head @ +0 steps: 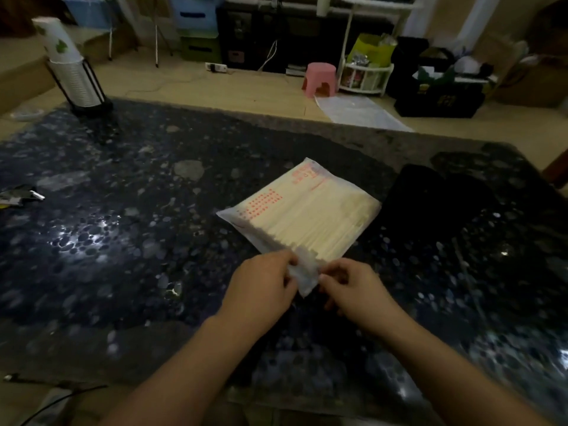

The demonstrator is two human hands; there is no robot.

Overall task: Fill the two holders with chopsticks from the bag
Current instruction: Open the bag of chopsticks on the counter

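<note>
From the head view, the bag (302, 215) of chopsticks (319, 222) lies full on the dark counter (123, 210), left hand (261, 290) and right hand (353, 290) each pinching its near corner with curled fingers, so by my judgement opening has only begun and no holder is filled.

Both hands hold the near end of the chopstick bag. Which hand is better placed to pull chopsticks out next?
Probably the right hand. The left hand pinches the bag's corner flap and can steady it; the right sits at the chopstick ends, nearer the dark holders.
</note>
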